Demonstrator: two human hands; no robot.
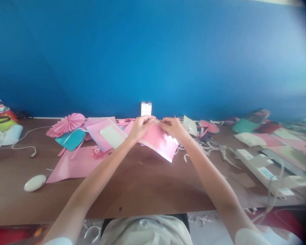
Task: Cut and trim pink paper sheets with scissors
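Observation:
A pink sheet of paper (161,140) with a pale lower edge hangs tilted above the table, held at its upper edge. My left hand (142,126) pinches it near the top left corner. Close beside it, my right hand (172,128) pinches the same edge with thumb and fingers. Left of my hands lie more sheets, among them a pink one with a white panel (112,133). A lit phone (146,108) stands upright behind my hands, against the blue wall.
A pleated pink paper fan (70,123), a teal paper piece (71,139) and a white computer mouse (35,183) lie to the left. Paper scraps (209,147) spread on the right, before a white power strip (264,172) with cables. The brown table (148,190) ends before my lap.

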